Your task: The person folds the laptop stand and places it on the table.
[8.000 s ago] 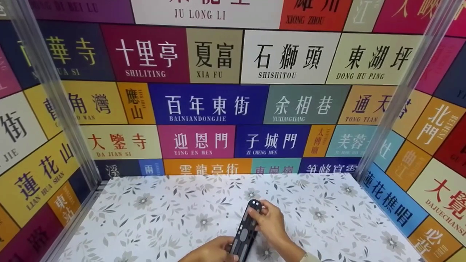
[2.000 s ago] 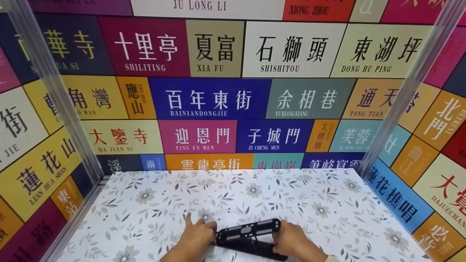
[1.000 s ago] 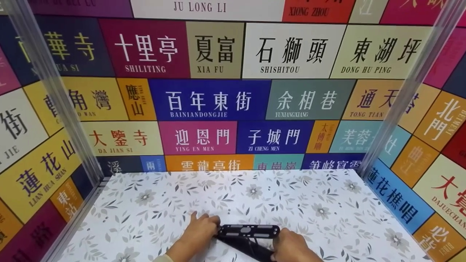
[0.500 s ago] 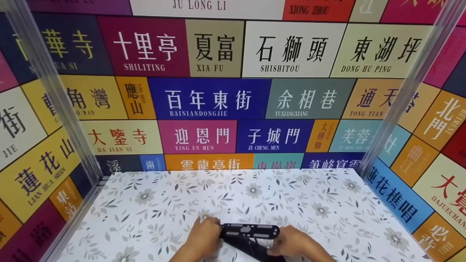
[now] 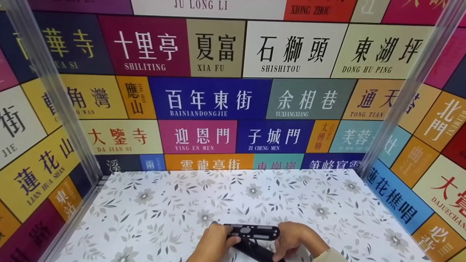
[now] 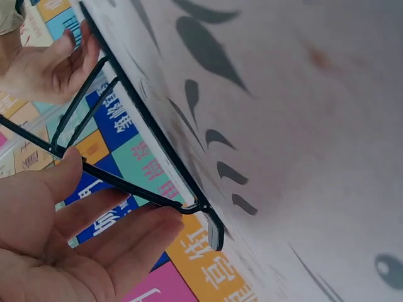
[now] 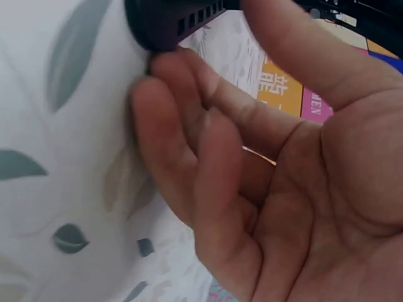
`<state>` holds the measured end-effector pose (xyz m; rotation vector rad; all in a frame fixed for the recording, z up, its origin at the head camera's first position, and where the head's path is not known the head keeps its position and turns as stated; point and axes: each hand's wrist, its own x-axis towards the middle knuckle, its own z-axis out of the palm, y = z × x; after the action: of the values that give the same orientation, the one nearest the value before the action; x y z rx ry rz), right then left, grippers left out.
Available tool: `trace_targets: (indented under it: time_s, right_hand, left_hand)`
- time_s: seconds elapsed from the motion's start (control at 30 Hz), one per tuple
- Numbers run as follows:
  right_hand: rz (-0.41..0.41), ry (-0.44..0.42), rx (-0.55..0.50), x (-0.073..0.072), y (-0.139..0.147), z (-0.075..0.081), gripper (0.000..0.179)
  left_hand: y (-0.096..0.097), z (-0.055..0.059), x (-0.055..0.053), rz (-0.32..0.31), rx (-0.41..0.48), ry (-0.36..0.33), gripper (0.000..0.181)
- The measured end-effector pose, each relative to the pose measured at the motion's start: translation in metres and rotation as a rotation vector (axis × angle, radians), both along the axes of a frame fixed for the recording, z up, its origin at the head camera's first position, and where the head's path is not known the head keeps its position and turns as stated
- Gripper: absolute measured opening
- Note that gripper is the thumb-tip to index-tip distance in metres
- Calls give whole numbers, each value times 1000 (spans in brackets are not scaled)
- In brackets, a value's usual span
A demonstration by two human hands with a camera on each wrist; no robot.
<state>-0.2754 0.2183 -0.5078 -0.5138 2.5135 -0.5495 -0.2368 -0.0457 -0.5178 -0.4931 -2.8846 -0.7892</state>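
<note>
A black folding stand (image 5: 253, 232) with grey pads stands partly unfolded near the front of the table, its top panel raised over a lower panel. In the left wrist view two thin struts (image 6: 85, 104) join the panels. My left hand (image 5: 214, 242) grips the left end of the top panel, thumb in front, near the hinge (image 6: 200, 204). My right hand (image 5: 293, 238) is at the right end, fingers curled down to the end of the lower panel (image 5: 256, 251). In the right wrist view its fingertips (image 7: 167, 66) meet the stand's slotted black end (image 7: 176, 22).
A white floral cloth (image 5: 160, 203) covers the table. Printed walls with coloured name tiles (image 5: 209, 98) rise behind and on both sides. Clear upright posts (image 5: 397, 98) stand at the back corners.
The stand was nearly folded and lengthwise eight seconds ago; now it lies crosswise with panels spread. Lately my left hand has shifted right onto the top panel, and my right fingers have moved along the lower panel's end.
</note>
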Motion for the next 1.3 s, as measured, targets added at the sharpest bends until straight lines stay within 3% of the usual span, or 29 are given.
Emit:
trace_targets:
  time_s: [0.17, 0.3, 0.53, 0.8, 1.1, 1.3]
  right_hand:
    - [-24, 138, 128, 6, -13, 0, 35]
    - [-94, 151, 153, 12, -18, 1, 38]
    - [-100, 183, 184, 17, -20, 3, 36]
    - [-90, 169, 160, 22, -21, 2, 30]
    - [-32, 198, 71, 26, -20, -3, 31]
    - [37, 309, 26, 29, -16, -11, 24]
  left_hand:
    - [1, -1, -2, -14, 14, 13, 23]
    - [1, -1, -3, -19, 41, 12, 20]
    - [-3, -1, -3, -63, 108, 8, 25]
    - [-7, -4, -12, -76, 148, -51, 30]
    - [-14, -10, -22, -165, 182, 90, 28]
    - [-16, -11, -28, -174, 186, 65, 28]
